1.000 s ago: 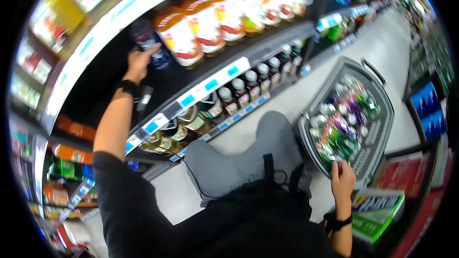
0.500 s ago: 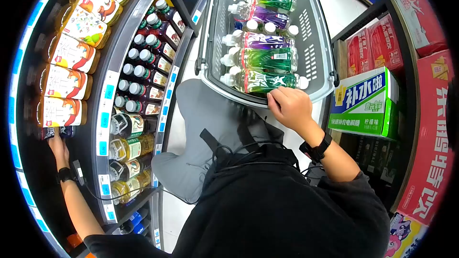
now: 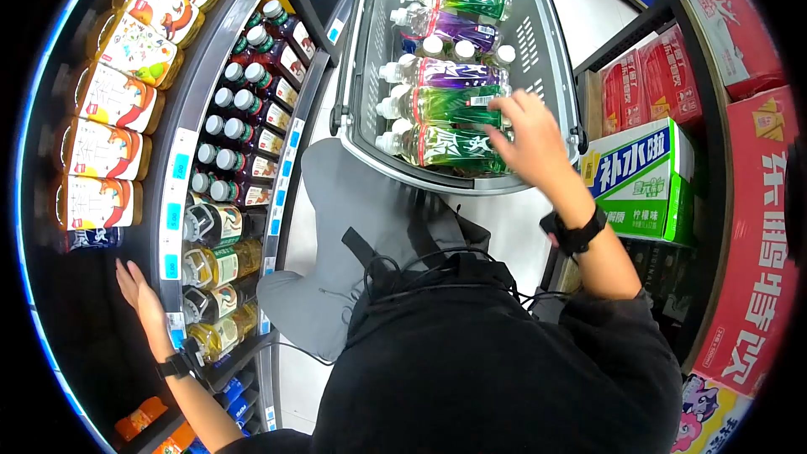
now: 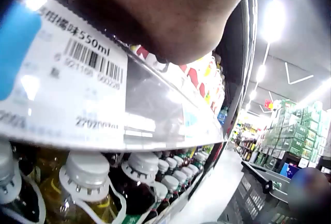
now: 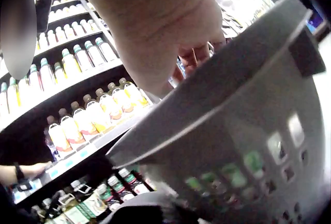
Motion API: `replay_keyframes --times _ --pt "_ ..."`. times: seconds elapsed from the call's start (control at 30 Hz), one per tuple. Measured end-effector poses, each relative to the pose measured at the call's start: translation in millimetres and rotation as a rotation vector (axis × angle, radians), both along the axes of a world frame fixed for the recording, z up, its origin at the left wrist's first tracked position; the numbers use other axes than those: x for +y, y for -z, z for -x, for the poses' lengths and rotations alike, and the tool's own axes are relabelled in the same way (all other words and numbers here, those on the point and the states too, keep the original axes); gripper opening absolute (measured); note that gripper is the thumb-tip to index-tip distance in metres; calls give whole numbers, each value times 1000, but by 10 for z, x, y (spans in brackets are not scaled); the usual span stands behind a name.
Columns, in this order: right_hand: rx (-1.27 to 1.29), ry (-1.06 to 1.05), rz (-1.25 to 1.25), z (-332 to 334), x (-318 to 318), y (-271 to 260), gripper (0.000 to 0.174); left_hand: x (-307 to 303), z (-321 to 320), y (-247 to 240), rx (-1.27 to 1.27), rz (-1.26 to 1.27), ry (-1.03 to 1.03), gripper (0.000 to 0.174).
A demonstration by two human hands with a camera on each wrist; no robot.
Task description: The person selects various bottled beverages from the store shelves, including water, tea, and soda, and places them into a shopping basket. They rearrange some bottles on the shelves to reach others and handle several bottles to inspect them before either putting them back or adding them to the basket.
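In the head view my left hand (image 3: 145, 307) is at the front edge of the shelf (image 3: 172, 240), its fingers extended and holding nothing. Just beyond its fingertips a dark blue-labelled bottle (image 3: 91, 240) lies in the row beside the orange drink bottles (image 3: 102, 149). My right hand (image 3: 536, 141) is over the near right side of the grey basket (image 3: 357, 67), fingers loosely spread above a green bottle (image 3: 454, 148); whether they touch it, I cannot tell. Green and purple bottles (image 3: 462, 74) fill the basket. The right wrist view shows my right hand (image 5: 170, 33) behind the basket wall (image 5: 243, 126).
Dark bottles with white caps (image 3: 252, 130) and large oil bottles (image 3: 223, 262) stand on the lower shelf. To the right are a green and white carton (image 3: 639, 176) and red cartons (image 3: 752, 227). A cable (image 3: 298, 351) runs from the left wrist side across the legs.
My left hand has let go of the dark bottle and come back to the shelf edge. My right hand has risen from the basket's near rim and moved over the bottles.
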State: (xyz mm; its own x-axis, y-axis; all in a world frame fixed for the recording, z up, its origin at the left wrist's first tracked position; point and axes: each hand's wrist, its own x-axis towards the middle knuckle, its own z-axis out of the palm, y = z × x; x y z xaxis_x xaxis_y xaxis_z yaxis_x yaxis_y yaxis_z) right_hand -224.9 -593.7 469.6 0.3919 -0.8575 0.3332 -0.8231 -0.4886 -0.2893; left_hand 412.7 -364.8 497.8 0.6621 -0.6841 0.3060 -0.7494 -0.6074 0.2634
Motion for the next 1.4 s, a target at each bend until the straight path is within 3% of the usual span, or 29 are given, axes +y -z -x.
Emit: replay_keyframes --times 0.03,0.13,0.17,0.2,0.27,0.3,0.4,0.6,0.67,0.8,1.07,1.13,1.27,1.33,1.4 --pt "54 -13 3 26 -95 2 41 -33 52 -25 18 7 -16 65" --pt "193 -135 72 6 -331 58 48 -134 245 -83 22 17 -40 65" --pt "324 -163 -58 -3 -397 98 56 -151 288 -90 6 14 -46 64" --pt "327 -163 -53 -33 -437 124 56 -155 309 -92 9 19 -47 64" --pt "564 -188 -130 -139 -496 162 64 -145 338 -94 -49 16 -29 65" --pt "667 -211 -213 -212 -519 102 75 -146 375 -113 -46 19 -33 65" --pt "825 -282 -368 -369 -729 84 80 -155 424 -118 -48 19 -39 65" --pt "797 -379 -220 -515 -1025 404 59 -169 476 -143 -48 42 -51 63" --pt "802 -354 -415 -585 -1088 307 57 -175 590 -177 -60 37 -94 63" --pt "580 -409 -370 -432 -1133 316 63 -175 608 -181 -95 28 -80 63" --pt "249 -215 -755 -249 -1104 -102 58 -186 602 -174 -130 43 -88 60" --pt "-34 -192 -934 -127 -1041 -243 49 -190 611 -176 -140 55 -101 59" --pt "-647 -62 -1104 -122 -598 -633 55 -179 687 -228 -180 102 -90 53" --pt "-831 -217 -1317 -197 -465 -764 57 -163 671 -212 -368 68 11 46" --pt "-927 -449 -1434 -421 -306 -874 62 -202 941 -348 -408 198 222 42"
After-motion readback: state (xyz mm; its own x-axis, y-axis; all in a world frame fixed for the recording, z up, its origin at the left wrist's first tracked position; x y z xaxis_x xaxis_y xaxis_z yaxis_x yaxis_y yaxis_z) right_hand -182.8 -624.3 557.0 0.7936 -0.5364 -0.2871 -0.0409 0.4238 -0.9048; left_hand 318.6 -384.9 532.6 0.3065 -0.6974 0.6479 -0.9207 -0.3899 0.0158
